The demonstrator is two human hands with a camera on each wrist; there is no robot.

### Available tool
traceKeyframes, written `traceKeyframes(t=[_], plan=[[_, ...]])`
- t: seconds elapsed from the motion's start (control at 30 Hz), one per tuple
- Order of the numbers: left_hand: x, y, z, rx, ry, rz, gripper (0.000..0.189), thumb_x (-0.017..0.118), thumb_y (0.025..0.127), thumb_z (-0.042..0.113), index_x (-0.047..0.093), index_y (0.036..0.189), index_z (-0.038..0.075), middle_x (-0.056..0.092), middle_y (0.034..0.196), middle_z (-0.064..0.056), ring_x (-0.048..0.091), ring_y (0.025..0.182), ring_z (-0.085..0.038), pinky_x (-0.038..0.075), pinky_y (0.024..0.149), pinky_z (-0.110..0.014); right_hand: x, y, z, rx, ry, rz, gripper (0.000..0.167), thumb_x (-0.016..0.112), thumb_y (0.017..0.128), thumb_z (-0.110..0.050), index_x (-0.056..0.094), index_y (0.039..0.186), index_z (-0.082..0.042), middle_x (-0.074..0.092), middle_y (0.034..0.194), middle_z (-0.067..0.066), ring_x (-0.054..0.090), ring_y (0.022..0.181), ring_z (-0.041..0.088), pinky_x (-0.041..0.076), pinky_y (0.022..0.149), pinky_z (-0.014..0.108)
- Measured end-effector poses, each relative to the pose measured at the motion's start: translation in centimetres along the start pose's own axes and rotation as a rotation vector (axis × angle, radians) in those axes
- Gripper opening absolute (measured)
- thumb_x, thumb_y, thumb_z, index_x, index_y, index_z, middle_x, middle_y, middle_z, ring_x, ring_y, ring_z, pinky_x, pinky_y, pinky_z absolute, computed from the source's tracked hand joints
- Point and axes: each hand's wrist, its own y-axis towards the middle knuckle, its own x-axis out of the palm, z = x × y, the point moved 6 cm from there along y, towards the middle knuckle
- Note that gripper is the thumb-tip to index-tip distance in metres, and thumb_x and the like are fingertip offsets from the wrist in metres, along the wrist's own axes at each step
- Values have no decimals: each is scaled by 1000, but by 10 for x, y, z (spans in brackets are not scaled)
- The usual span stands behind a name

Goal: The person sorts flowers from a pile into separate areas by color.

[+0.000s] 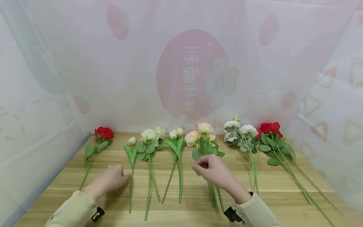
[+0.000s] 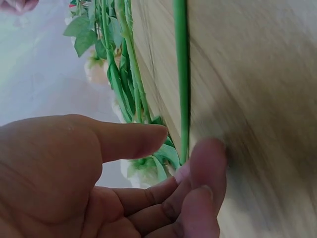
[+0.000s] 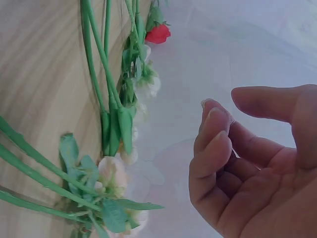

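Note:
My left hand [image 1: 112,178] is low over the table beside the stem of a single white tulip [image 1: 131,142]. In the left wrist view, that green stem [image 2: 182,74] runs past the fingertips, with thumb and bent fingers apart and not gripping it. My right hand [image 1: 214,170] hovers above the stems of the peach roses [image 1: 205,128], partly hiding them. Seen from the right wrist, its loosely curled fingers [image 3: 210,158] and thumb stand apart and hold nothing. Two white tulips [image 1: 176,133] with crossing stems lie between the hands, next to cream-white roses [image 1: 149,136].
One red rose [image 1: 104,133] lies at the left end of the wooden table [image 1: 113,211]. White flowers [image 1: 248,130] and a bunch of red roses [image 1: 270,127] lie to the right, stems toward the front. A printed cloth [image 1: 136,78] encloses the back and sides.

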Motion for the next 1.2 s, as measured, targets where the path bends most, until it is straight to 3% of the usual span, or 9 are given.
traceKeyframes(t=[0.23,0.53,0.73,0.87,1.0,1.2], plan=[[1,8,-2,25,-22,-6,45,63,94,23,52,54,7,53,42,-4,53,37,-14,30,39,-22,2,-6,7,24,78,5,18,64,98,-24,74,91,-10,64,75,0,55,60,19,46,54,35],[3,13,-3,11,-45,-25,38,64,92,26,54,61,6,55,47,-5,54,41,-16,33,40,-23,3,-6,7,21,78,6,17,63,98,-21,74,90,-10,64,74,0,57,61,21,48,54,35],[5,17,-4,5,-47,-18,36,65,89,22,57,59,5,54,45,-4,53,40,-15,32,39,-23,1,-6,8,11,74,14,18,63,98,-21,73,87,-10,63,72,0,57,60,19,48,54,33],[7,20,-5,1,-66,-10,35,68,84,22,57,55,5,54,44,-4,52,39,-15,30,38,-22,1,-6,10,21,83,9,18,64,98,-22,73,88,-10,64,73,0,59,62,25,49,55,34],[9,21,-3,21,-104,-20,33,67,83,15,59,52,5,55,44,-4,53,38,-15,34,40,-22,2,-7,12,26,97,4,18,64,98,-23,74,91,-10,64,74,1,60,65,30,50,55,35],[9,21,0,21,-162,-49,30,64,83,7,59,54,2,57,46,-5,56,41,-17,42,40,-24,2,-6,9,14,89,3,18,64,98,-22,74,88,-11,63,73,1,58,61,25,49,54,34]])
